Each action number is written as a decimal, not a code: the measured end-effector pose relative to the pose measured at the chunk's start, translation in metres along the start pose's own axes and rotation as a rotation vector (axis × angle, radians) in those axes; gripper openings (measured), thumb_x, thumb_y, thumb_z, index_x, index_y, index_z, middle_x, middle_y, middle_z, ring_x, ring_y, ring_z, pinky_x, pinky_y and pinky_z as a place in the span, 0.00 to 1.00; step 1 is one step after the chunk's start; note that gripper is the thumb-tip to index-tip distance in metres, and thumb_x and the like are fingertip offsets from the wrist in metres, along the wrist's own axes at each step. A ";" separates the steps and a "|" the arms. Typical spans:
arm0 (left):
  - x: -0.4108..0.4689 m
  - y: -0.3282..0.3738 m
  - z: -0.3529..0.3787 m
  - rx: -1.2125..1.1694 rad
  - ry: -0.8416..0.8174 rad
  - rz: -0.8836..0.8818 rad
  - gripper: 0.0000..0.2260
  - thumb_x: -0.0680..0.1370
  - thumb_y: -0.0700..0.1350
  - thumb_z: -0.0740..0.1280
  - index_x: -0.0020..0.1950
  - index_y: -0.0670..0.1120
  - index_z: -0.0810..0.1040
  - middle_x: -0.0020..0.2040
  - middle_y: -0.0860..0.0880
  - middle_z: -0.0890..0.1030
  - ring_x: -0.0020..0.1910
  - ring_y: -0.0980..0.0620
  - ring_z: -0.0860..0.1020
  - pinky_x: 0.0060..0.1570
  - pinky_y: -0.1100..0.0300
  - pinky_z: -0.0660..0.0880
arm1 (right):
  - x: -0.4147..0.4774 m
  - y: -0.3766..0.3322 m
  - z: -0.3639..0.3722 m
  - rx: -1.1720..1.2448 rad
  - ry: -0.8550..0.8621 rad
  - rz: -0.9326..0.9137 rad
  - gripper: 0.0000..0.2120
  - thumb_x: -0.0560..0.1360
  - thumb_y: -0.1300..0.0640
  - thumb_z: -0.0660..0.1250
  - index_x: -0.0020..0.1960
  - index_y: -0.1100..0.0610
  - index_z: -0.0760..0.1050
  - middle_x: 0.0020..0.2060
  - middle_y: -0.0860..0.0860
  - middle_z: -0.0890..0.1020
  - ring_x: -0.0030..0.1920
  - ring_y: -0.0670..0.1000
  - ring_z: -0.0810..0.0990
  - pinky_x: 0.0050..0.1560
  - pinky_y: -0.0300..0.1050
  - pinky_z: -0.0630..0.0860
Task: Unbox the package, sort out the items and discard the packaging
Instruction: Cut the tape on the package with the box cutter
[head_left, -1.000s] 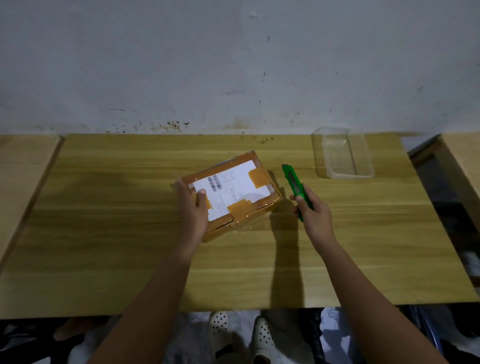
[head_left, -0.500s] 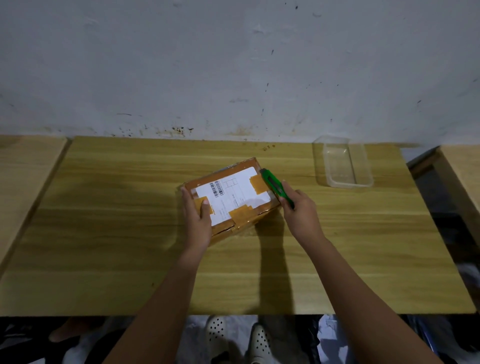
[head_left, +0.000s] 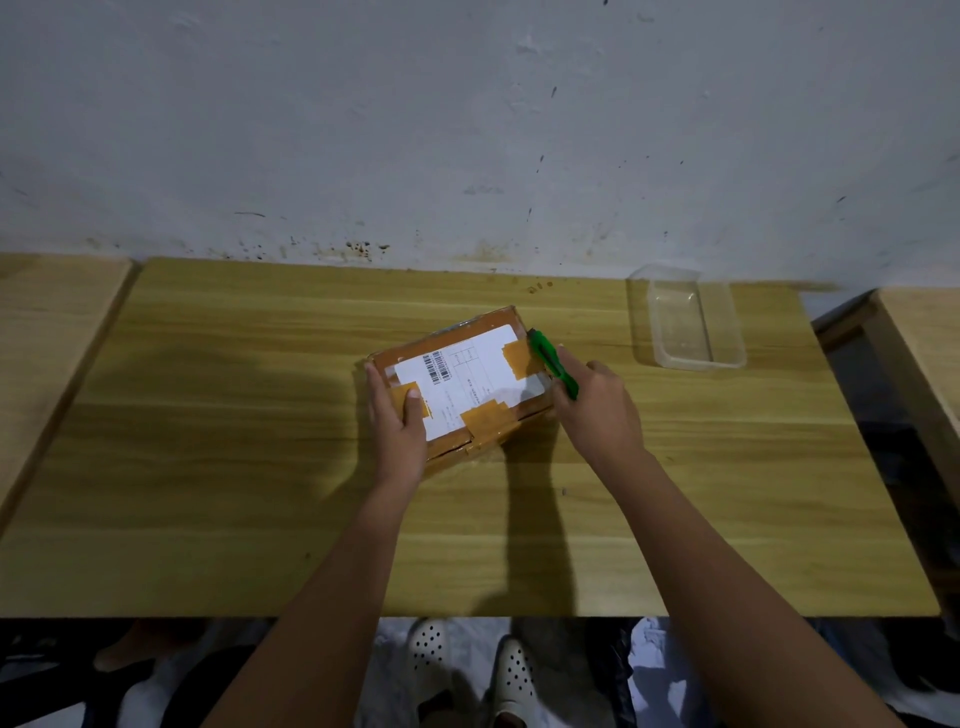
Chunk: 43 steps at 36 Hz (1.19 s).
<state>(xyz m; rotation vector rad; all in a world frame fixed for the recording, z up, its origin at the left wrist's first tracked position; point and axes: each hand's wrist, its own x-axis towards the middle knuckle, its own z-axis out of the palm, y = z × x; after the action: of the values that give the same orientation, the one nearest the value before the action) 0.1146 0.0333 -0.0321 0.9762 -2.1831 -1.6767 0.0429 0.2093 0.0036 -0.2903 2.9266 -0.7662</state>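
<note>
A brown cardboard package (head_left: 470, 379) with a white shipping label and patches of tan tape lies in the middle of the wooden table (head_left: 208, 467). My left hand (head_left: 397, 423) presses flat on the package's near left corner, fingers spread over its top and side. My right hand (head_left: 600, 410) grips a green utility knife (head_left: 553, 364), whose tip rests against the package's far right edge by a tape patch.
A clear plastic container (head_left: 693, 319) stands at the table's back right, near the wall. Separate wooden tables flank the left (head_left: 47, 332) and right (head_left: 924, 338). Beyond the table's near edge are my white shoes (head_left: 470, 670) and dark bags on the floor.
My right hand carried the green knife leftward from the table beside the package onto the package's right edge. My left hand has stayed on the package's left corner.
</note>
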 end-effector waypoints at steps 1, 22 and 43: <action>0.000 0.000 0.000 0.002 0.000 0.001 0.27 0.82 0.44 0.55 0.76 0.50 0.45 0.77 0.47 0.52 0.74 0.49 0.57 0.61 0.68 0.59 | 0.001 -0.001 0.000 0.001 -0.022 0.007 0.22 0.79 0.54 0.57 0.73 0.49 0.60 0.47 0.58 0.75 0.44 0.57 0.75 0.38 0.48 0.71; 0.005 -0.006 0.007 -0.003 0.080 -0.024 0.25 0.82 0.43 0.54 0.76 0.52 0.47 0.77 0.47 0.55 0.74 0.48 0.59 0.71 0.51 0.60 | -0.011 -0.001 -0.003 -0.097 -0.113 0.039 0.21 0.81 0.53 0.51 0.73 0.46 0.58 0.37 0.57 0.75 0.34 0.55 0.73 0.31 0.44 0.67; 0.004 -0.003 0.008 -0.023 0.105 -0.038 0.25 0.82 0.42 0.55 0.76 0.51 0.48 0.76 0.47 0.57 0.72 0.47 0.63 0.67 0.54 0.66 | -0.046 0.016 -0.009 -0.098 -0.088 0.057 0.22 0.80 0.57 0.54 0.73 0.47 0.59 0.32 0.56 0.75 0.33 0.57 0.73 0.32 0.45 0.65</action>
<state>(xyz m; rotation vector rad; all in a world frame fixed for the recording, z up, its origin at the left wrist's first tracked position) 0.1080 0.0368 -0.0389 1.0807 -2.0867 -1.6240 0.0841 0.2370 0.0054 -0.2401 2.8807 -0.5882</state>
